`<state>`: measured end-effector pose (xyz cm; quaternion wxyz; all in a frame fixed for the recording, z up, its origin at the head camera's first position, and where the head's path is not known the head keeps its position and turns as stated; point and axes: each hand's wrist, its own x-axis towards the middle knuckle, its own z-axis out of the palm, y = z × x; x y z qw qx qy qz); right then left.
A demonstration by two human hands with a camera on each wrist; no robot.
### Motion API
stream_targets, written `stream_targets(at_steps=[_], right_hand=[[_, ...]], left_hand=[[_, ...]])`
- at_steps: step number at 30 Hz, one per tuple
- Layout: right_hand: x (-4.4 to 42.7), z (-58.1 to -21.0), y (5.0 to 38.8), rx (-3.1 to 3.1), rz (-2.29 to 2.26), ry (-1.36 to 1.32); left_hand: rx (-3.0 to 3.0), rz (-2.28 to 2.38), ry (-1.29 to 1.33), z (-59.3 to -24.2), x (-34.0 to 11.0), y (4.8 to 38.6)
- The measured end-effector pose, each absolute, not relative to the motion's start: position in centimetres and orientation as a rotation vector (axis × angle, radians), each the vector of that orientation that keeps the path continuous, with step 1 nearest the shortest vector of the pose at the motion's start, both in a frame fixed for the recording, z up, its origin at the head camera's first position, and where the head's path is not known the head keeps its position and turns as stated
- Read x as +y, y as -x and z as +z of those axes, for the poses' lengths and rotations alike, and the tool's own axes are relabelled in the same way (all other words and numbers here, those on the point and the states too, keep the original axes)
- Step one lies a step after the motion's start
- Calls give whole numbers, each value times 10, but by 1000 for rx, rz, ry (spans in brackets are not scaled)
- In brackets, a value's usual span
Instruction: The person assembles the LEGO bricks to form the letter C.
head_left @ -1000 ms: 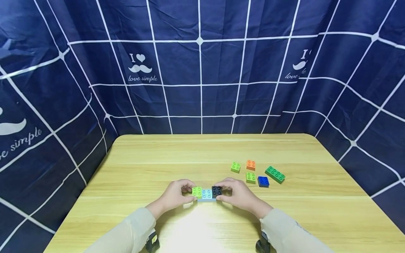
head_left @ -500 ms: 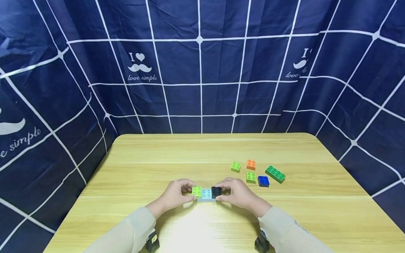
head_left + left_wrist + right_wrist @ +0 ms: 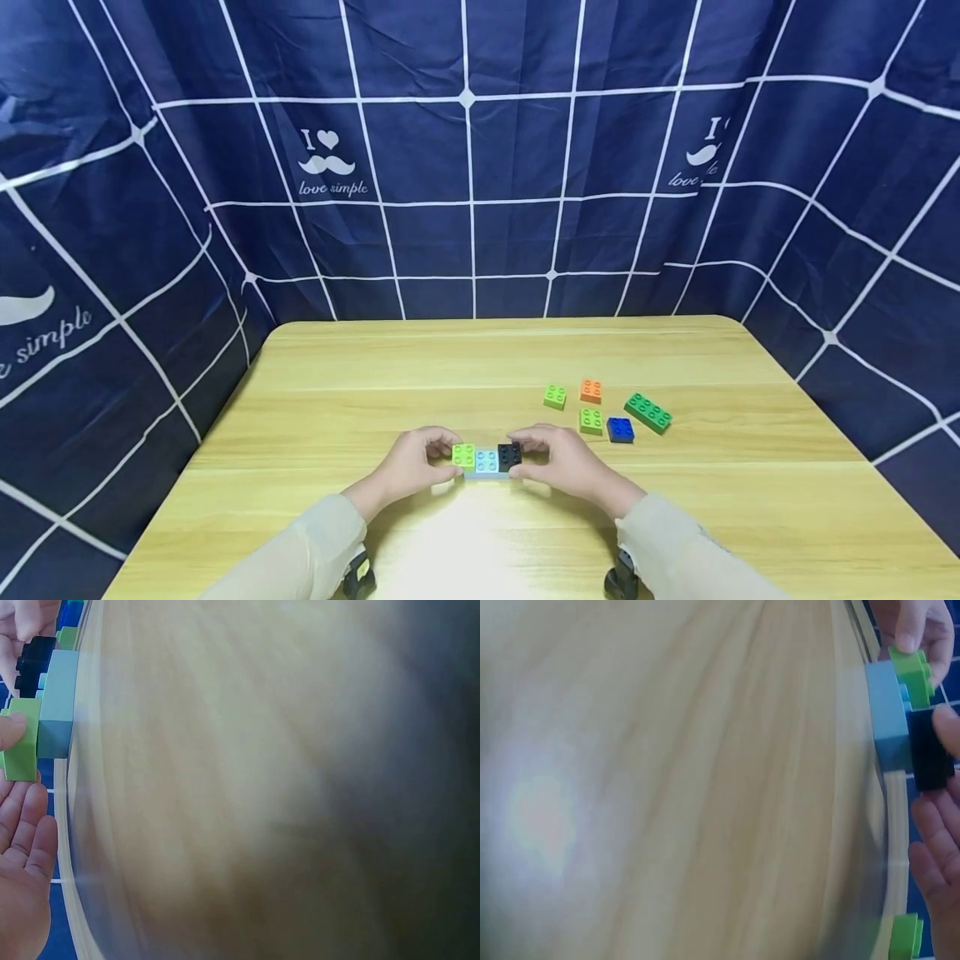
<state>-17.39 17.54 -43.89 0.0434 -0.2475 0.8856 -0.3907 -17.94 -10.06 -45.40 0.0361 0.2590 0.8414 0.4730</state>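
1. The left hand point(image 3: 415, 461) pinches the lime brick point(image 3: 463, 456), thumb on its near face and fingers behind; the right hand point(image 3: 558, 462) pinches the black brick point(image 3: 509, 456) in the same mirrored fashion.
2. Between the hands lies the light-blue brick point(image 3: 487, 461), with the lime brick seated on its left end and the black one on its right, each overhanging outward. Its middle studs show bare. The joined piece is level above the near part of the bench; whether its underside touches the wood cannot be told for sure.
3. The bricks look like hard, glossy plastic, so the assembly should be light and stiff, slightly slick, hardly fragile. The stud joints are its likely weak point: uneven lifting or twisting at the overhangs could pry a top brick loose.
4. The flat near and far faces suit a thumb-and-finger pinch. For carrying one-handed, the light-blue brick's long sides would probably be steadier than either overhanging end.
5. Farther out, to the right, sit a loose lime brick point(image 3: 555, 397), an orange brick point(image 3: 591, 392), a second loose lime brick point(image 3: 590, 421), a dark-blue brick point(image 3: 620, 430) and a long green brick point(image 3: 648, 412), all on the bench point(image 3: 375, 367).
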Motion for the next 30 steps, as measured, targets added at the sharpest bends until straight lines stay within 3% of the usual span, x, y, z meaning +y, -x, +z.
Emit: stream_targets(at_steps=[19,30], right_hand=[[264,-439,175,3153,-1179,529],[292,-443,177,3201,-1128,462]], left_hand=[[2578,1457,-792,-455,-101,180],[2587,1448,-789,-455,-102,181]])
